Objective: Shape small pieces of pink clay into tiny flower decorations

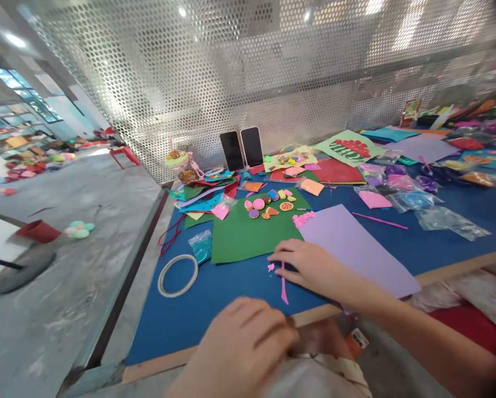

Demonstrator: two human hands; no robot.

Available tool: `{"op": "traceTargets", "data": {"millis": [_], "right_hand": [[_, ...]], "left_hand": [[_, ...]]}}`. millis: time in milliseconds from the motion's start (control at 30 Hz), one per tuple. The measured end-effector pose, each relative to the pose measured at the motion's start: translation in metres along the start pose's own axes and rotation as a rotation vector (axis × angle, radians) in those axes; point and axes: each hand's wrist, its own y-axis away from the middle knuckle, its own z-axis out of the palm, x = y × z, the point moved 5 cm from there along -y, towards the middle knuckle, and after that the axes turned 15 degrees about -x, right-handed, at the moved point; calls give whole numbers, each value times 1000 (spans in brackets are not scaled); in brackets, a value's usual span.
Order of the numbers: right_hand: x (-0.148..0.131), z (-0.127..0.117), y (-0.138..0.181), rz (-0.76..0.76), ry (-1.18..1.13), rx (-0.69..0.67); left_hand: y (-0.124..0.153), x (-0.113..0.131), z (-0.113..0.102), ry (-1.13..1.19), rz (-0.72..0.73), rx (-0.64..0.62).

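Observation:
My right hand [304,266] is low over the blue tabletop [227,298], its thumb and fingers apart. Between them lies a thin pink modelling tool [284,290] with a flared end; it shows no firm grip. Just left of the fingertips is a small torn bit of pink clay [270,267]. My left hand [250,345] is at the table's front edge, slightly blurred, with its fingers curled and the tips hidden. A green foam sheet [248,240] bears several small clay food shapes [258,204] and a crumbly pink clay strip [303,219] at its right edge.
A lilac sheet [355,243] lies under my right forearm. Left are a white tape ring [160,282] and a teal clay packet [201,246]. Two phones [252,146] lean on the perforated metal screen [231,72]. Several clay packets [413,199] crowd the right.

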Motion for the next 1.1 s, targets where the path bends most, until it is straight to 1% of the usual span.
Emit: {"op": "traceTargets", "data": {"millis": [33, 67, 100, 133, 200, 300, 433, 500, 567, 667, 767, 800, 867, 967, 1033, 1100], "right_hand": [[-2, 3, -7, -13, 46, 3], [-2, 5, -12, -12, 76, 6], [-2, 8, -15, -11, 90, 7], [-1, 9, -16, -9, 93, 9], [-3, 10, -15, -3, 99, 20], [-16, 12, -9, -32, 214, 3], [-34, 16, -4, -135, 439, -78], [-34, 15, -3, -166, 481, -71], [-29, 12, -2, -163, 469, -14], [-20, 9, 0, -136, 401, 77], [-19, 12, 0, -141, 289, 60], [-19, 11, -1, -138, 215, 68], [-18, 5, -2, -106, 10, 127], [-15, -4, -3, -38, -302, 178], [-17, -8, -4, -27, -426, 179], [-19, -9, -3, -37, -496, 188]], "left_hand": [[-9, -11, -6, -2, -111, -47], [-13, -20, -13, -12, -184, -10], [-14, -27, -17, -17, -228, 28], [-13, -34, -18, -20, -256, 35], [-7, -44, -15, -18, -305, 58], [0, -54, -7, 2, -350, 96], [-2, -57, -1, 39, -337, 121], [-3, -58, 0, 48, -334, 126], [-2, -58, 1, 54, -340, 140], [3, -58, -1, 59, -361, 194], [4, -61, -7, 70, -413, 288], [3, -61, -9, 82, -428, 323], [-2, -62, -14, 120, -438, 392], [-13, -59, -20, 177, -408, 464], [-19, -57, -23, 207, -390, 491], [-24, -56, -25, 234, -389, 504]]}}
